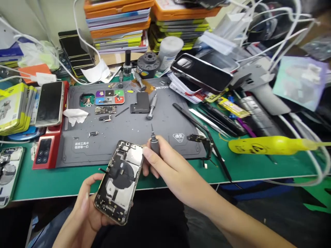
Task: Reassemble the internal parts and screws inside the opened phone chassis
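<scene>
An opened smartphone housing (121,182), its inner side facing up with a round black coil, rests tilted in my left hand (86,208). The fingers curl around its lower left edge and underside. My right hand (165,162) is closed around a dark screwdriver (154,142), whose thin tip points away from me over the grey mat. The right thumb is at the upper right edge of the housing. Beyond my hands, a black phone battery (140,102), another screwdriver (152,106) and a logic board (105,110) lie on the mat.
The grey work mat (124,137) bears tiny loose parts and a coloured parts tray (110,97). A red device (46,148) borders it at left. On the right are a yellow bottle (261,145), tweezers and cables. Stacked boxes (119,24) stand behind.
</scene>
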A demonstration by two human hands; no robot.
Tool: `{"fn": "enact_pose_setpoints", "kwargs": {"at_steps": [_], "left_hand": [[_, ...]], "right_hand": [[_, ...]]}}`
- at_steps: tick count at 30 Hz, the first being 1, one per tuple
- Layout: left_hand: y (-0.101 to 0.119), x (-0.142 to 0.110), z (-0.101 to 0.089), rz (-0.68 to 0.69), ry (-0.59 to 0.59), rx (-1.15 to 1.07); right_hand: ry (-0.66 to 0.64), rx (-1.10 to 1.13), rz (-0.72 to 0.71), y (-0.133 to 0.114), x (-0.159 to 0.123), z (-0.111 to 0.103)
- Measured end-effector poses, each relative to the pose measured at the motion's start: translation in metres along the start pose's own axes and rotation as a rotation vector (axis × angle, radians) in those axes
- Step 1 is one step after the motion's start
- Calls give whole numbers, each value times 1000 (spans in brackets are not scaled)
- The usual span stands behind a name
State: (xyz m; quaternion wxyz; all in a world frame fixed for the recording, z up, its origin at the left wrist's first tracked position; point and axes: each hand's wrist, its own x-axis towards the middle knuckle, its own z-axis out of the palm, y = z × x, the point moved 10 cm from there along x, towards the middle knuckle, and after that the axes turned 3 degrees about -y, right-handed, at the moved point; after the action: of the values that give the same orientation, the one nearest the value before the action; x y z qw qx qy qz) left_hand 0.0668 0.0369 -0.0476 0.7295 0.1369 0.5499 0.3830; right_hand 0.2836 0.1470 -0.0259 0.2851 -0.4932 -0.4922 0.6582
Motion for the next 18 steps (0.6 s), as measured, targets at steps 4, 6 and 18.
{"fn": "enact_pose_setpoints", "kwargs": {"at_steps": [4, 6, 18], "left_hand": [[18, -4, 6, 18, 16, 13], [25, -5, 6, 26, 59, 61], [16, 23, 13, 27, 89, 305]], "right_hand": [[52, -22, 30, 10, -14, -4], [61, -18, 58, 18, -26, -5], [145, 115, 241, 61, -81, -11]]}}
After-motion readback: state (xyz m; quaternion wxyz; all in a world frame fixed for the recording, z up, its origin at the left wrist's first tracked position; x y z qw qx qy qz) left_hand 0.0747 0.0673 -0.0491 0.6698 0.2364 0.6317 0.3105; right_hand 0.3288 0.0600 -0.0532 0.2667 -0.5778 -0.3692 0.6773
